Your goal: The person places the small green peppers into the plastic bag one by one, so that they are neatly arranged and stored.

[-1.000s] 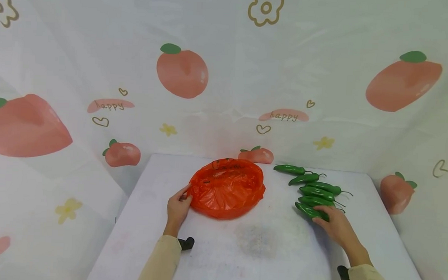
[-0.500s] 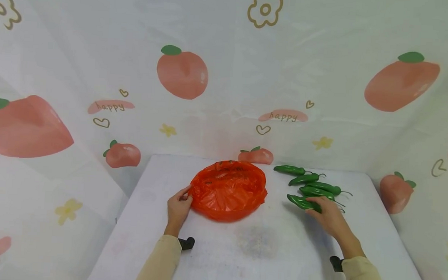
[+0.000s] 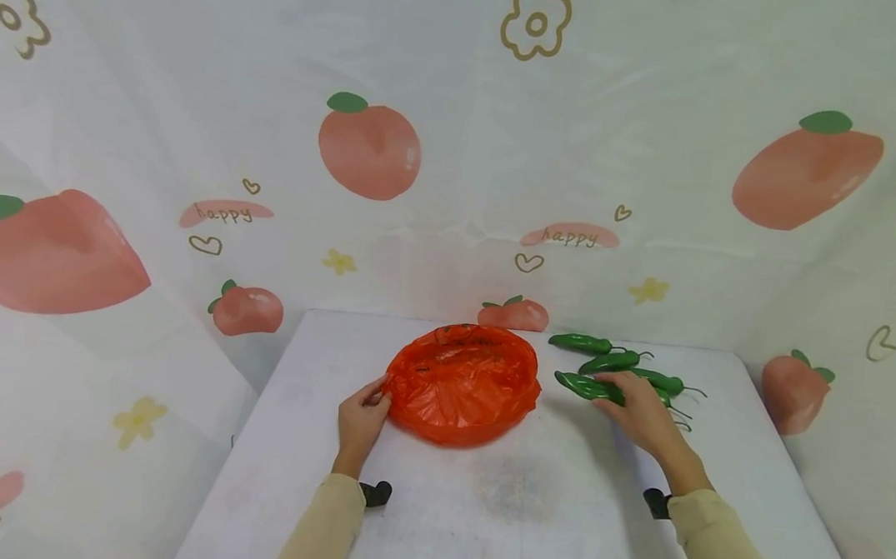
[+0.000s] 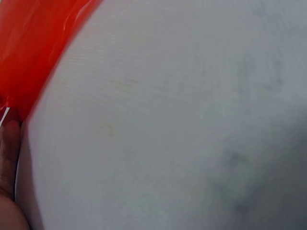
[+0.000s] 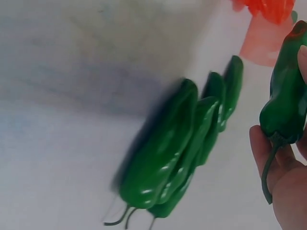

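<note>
A red plastic bag (image 3: 457,422) lies opened out in a round, bowl-like shape on the white table. At its left edge my left hand (image 3: 362,422) pinches the rim between thumb and fingers; the left wrist view catches only part of that hand (image 4: 8,153) beside the red plastic. My right hand (image 3: 641,413) grips a green chili pepper (image 3: 580,384), its tip pointing left toward the bag. In the right wrist view the same pepper (image 5: 285,91) is raised over the table, stem hanging down past the palm.
Several more green chili peppers (image 3: 580,343) lie in a row at the table's back right, partly behind my right hand. The white table (image 3: 482,523) meets a printed cloth backdrop (image 3: 454,146) at its far edge and both sides. Black straps (image 3: 375,494) show at the wrists.
My right hand has lifted the nearest pepper off the row and carried it left and away from me, closer to the bag. The left hand keeps hold of the bag's rim.
</note>
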The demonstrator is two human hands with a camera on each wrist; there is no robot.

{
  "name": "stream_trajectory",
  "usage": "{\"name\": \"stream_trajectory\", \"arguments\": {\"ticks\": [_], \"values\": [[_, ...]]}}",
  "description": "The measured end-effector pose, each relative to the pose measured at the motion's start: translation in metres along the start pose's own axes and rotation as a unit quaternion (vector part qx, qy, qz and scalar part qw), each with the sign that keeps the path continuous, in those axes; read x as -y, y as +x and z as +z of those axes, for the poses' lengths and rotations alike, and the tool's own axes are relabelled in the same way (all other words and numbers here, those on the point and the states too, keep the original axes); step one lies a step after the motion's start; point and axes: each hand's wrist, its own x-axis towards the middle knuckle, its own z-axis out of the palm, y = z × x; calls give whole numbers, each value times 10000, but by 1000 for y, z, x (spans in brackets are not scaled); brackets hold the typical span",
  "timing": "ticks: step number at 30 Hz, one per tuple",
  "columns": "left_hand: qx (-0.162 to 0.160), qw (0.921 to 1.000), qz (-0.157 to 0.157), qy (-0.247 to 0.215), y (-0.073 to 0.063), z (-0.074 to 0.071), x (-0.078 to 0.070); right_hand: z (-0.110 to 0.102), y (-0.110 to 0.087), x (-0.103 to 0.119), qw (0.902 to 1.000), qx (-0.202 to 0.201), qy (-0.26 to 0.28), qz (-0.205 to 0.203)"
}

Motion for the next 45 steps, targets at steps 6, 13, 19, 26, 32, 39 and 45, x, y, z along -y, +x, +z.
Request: {"name": "stream_trajectory", "arguments": {"ticks": [6, 13, 19, 26, 32, 39, 45], "values": [[52, 10000, -32, 2, 0, -1, -1, -2, 14, 8, 10000, 19, -63, -66], [239, 9995, -191, 28, 3, -2, -3, -7, 26, 17, 9995, 246, 191, -41], [249, 9993, -262, 48, 4, -2, -2, -10, 39, 30, 9986, 376, 361, 57], [235, 9994, -247, 29, 3, -2, -2, -10, 54, 39, 9981, 439, 399, -136], [189, 9995, -232, 46, 4, -5, -6, -6, 70, 43, 9970, 640, 403, -157], [206, 9993, -265, 146, 3, -4, -5, 0, 84, 46, 9951, 851, 501, -58], [175, 9993, -308, 137, 1, -3, -5, 6, 94, 52, 9941, 1016, 370, -88]]}}
